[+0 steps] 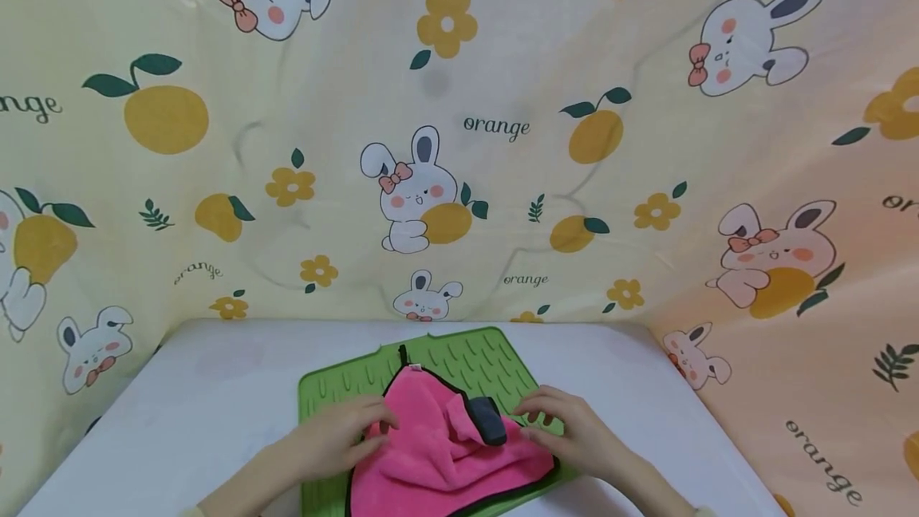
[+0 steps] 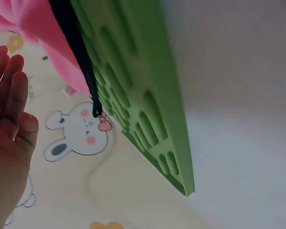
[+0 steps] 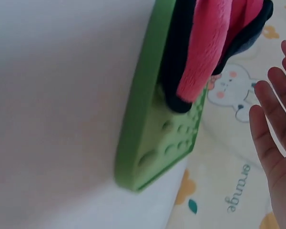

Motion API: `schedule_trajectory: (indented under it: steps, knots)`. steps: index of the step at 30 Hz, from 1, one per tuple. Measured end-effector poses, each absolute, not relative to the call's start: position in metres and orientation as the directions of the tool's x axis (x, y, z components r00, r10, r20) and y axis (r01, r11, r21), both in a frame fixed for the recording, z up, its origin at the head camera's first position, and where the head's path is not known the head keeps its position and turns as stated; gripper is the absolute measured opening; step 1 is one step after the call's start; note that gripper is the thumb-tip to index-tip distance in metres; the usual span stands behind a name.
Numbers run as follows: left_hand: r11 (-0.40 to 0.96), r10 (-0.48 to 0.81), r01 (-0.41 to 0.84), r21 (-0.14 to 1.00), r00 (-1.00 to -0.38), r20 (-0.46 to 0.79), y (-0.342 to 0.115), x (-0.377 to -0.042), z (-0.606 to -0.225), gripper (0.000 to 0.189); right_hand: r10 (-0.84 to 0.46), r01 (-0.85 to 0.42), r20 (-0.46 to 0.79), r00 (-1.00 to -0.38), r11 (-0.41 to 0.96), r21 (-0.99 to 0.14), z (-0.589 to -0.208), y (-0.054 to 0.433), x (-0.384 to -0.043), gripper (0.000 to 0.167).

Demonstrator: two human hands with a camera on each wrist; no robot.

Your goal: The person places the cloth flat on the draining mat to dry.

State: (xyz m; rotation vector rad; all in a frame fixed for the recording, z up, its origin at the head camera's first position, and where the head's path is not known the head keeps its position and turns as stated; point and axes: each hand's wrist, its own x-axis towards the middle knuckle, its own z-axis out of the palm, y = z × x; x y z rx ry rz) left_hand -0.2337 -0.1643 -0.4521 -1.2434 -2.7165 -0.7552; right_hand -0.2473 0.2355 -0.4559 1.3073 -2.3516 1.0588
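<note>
A pink cloth (image 1: 424, 429) with black edging and a small black loop lies rumpled on a green ridged mat (image 1: 337, 381). One corner is folded over and shows a dark grey underside (image 1: 488, 420). My left hand (image 1: 345, 433) is at the cloth's left side, fingers loosely bent and holding nothing. On the other side, my right hand (image 1: 574, 429) hovers by the cloth's right edge with its fingers spread. Both wrist views show relaxed fingers apart from the cloth: the left hand (image 2: 9, 109) and the right hand (image 3: 281, 124).
The mat, with its raised rim, sits on a white table (image 1: 215, 389). Behind and beside the table hangs a pale curtain (image 1: 345, 102) printed with rabbits, oranges and flowers.
</note>
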Motion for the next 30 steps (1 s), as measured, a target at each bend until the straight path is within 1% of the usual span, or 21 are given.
schedule_trajectory:
  steps: [3, 7, 11, 16, 20, 23, 30]
  knots:
    - [0.577, 0.677, 0.703, 0.416, -0.696, 0.237, -0.163, -0.252, -0.451, 0.015, -0.644, -0.833, 0.548, -0.534, 0.293, -0.469, -0.456, 0.227, -0.248, 0.024]
    - [0.608, 0.651, 0.687, 0.399, -0.719, 0.244, -0.161, -0.275, -0.451, 0.014, -0.667, -0.835, 0.535, -0.518, 0.259, -0.486, -0.457, 0.221, -0.246, 0.018]
    - [0.655, 0.616, 0.662, 0.364, -0.747, 0.248, -0.158, -0.295, -0.452, 0.013, -0.691, -0.817, 0.491, -0.530, 0.263, -0.513, -0.457, 0.216, -0.244, 0.016]
    - [0.710, 0.579, 0.621, 0.333, -0.783, 0.228, -0.153, -0.315, -0.452, 0.013, -0.710, -0.812, 0.461, -0.533, 0.277, -0.514, -0.458, 0.210, -0.242, 0.023]
    - [0.740, 0.550, 0.579, 0.343, -0.814, 0.187, -0.152, -0.327, -0.457, 0.015, -0.707, -0.792, 0.424, -0.567, 0.324, -0.517, -0.460, 0.207, -0.241, 0.026]
    - [0.746, 0.544, 0.566, 0.351, -0.822, 0.168, -0.150, -0.335, -0.460, 0.015, -0.706, -0.789, 0.414, -0.574, 0.340, -0.512, -0.462, 0.205, -0.242, 0.026]
    - [0.748, 0.552, 0.570, 0.340, -0.819, 0.160, -0.138, -0.347, -0.468, 0.011, -0.705, -0.824, 0.463, -0.537, 0.320, -0.467, -0.465, 0.204, -0.242, 0.023]
